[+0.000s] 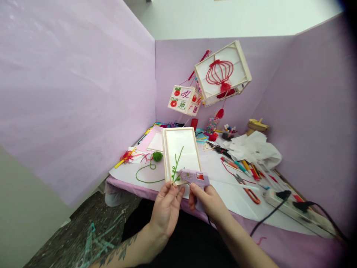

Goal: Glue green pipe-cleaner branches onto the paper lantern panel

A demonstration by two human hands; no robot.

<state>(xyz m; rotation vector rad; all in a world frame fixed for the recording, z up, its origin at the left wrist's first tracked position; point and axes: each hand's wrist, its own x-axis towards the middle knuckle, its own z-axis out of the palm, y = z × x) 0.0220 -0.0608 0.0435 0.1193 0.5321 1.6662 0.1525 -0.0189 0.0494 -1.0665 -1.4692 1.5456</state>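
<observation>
A white panel in a light wooden frame stands tilted at the table's front, in front of me. Green yarn lies on it in the shape of a stem with small loops. My left hand is closed at the panel's lower edge, pinching the green yarn, whose strand trails left to a green yarn ball. In my right hand is a lilac hot glue gun. Its nozzle points left, close to the yarn loops; whether it touches them I cannot tell.
A box lantern with a red yarn design and a smaller box lantern hang at the back. To the right lie orange-handled scissors, markers, crumpled white cloth and a power strip with black cords.
</observation>
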